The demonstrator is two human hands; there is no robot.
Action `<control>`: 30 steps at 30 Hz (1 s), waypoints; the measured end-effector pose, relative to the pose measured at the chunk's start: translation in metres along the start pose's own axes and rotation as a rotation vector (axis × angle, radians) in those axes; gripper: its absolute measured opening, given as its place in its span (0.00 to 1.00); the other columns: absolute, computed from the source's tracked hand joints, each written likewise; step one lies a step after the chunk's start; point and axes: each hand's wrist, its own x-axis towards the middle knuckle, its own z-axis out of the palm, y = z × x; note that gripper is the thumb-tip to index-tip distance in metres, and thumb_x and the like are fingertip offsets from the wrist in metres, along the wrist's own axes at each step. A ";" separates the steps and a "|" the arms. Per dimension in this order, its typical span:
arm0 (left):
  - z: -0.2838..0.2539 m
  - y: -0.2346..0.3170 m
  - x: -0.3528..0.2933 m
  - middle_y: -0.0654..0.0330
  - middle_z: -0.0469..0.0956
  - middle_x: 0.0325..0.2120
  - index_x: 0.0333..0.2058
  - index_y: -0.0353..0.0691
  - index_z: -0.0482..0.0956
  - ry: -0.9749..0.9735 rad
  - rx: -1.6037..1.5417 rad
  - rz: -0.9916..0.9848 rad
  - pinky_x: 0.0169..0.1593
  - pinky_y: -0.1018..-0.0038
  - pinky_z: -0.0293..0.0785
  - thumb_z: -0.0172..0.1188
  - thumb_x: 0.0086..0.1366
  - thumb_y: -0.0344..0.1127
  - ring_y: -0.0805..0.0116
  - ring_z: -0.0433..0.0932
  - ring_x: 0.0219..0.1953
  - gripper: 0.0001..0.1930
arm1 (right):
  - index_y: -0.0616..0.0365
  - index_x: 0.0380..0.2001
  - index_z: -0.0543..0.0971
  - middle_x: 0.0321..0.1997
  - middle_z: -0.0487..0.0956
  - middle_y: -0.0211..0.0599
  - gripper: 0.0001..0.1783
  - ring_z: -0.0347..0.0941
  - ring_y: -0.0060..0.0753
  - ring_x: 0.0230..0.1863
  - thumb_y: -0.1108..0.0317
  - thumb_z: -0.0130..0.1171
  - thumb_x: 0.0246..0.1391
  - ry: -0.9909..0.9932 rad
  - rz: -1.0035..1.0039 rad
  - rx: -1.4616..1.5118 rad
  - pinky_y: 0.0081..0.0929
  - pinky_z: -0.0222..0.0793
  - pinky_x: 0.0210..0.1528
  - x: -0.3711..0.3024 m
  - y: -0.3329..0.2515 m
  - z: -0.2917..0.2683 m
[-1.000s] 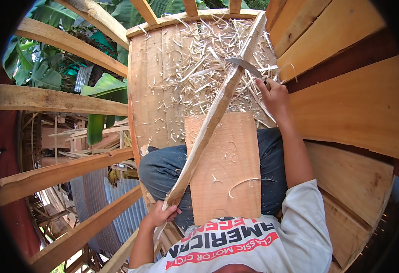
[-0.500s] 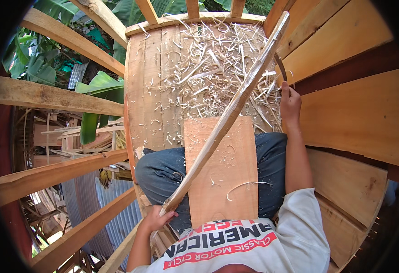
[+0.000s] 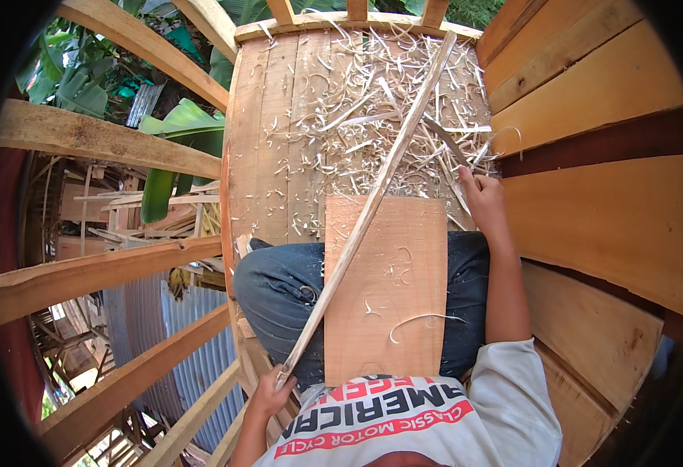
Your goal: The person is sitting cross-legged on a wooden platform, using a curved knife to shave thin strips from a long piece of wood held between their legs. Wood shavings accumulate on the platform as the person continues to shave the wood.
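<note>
My left hand [image 3: 270, 395] is closed around the near end of a long, pale wooden stick [image 3: 379, 191]. The stick slants up and away to the right, passing over my left thigh and a flat board [image 3: 388, 296] laid across my lap. In my closed right hand [image 3: 483, 198] is a knife [image 3: 446, 142] with a dark, slightly curved blade; my fingers hide its handle. The blade points away and to the left, its tip beside the stick's far half. Whether it touches the wood I cannot tell. A few thin shavings [image 3: 427, 317] lie on the board.
Curled wood shavings [image 3: 357, 117] litter the plank floor [image 3: 271, 156] ahead. Wooden rails [image 3: 108, 268] line the left, with banana leaves [image 3: 182, 128] and corrugated metal sheets [image 3: 194, 327] beyond. Wide planks [image 3: 598, 198] form a wall close by my right arm.
My right hand has come nearer and to the left, bringing the knife blade beside the stick. The stick's far end has shifted left and looks slimmer; my left hand is slightly lower.
</note>
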 end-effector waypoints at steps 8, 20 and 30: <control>0.000 -0.008 0.005 0.49 0.72 0.22 0.33 0.33 0.72 -0.032 0.016 -0.038 0.34 0.67 0.68 0.61 0.61 0.35 0.60 0.69 0.26 0.11 | 0.60 0.16 0.70 0.10 0.66 0.39 0.26 0.61 0.37 0.13 0.51 0.60 0.57 0.041 -0.548 0.146 0.31 0.59 0.19 -0.024 -0.030 -0.016; -0.001 -0.003 0.008 0.42 0.75 0.23 0.34 0.33 0.74 -0.011 0.080 -0.047 0.34 0.63 0.70 0.62 0.59 0.34 0.41 0.76 0.29 0.10 | 0.56 0.12 0.70 0.11 0.69 0.38 0.30 0.69 0.45 0.15 0.43 0.60 0.55 0.029 -0.538 -0.270 0.38 0.63 0.20 0.002 -0.055 0.004; 0.004 0.006 0.015 0.41 0.74 0.22 0.33 0.34 0.73 0.005 0.118 -0.029 0.33 0.62 0.70 0.62 0.58 0.32 0.37 0.75 0.29 0.09 | 0.62 0.16 0.72 0.11 0.69 0.43 0.31 0.66 0.45 0.15 0.44 0.55 0.59 0.233 -0.210 0.087 0.36 0.61 0.22 0.038 -0.001 -0.043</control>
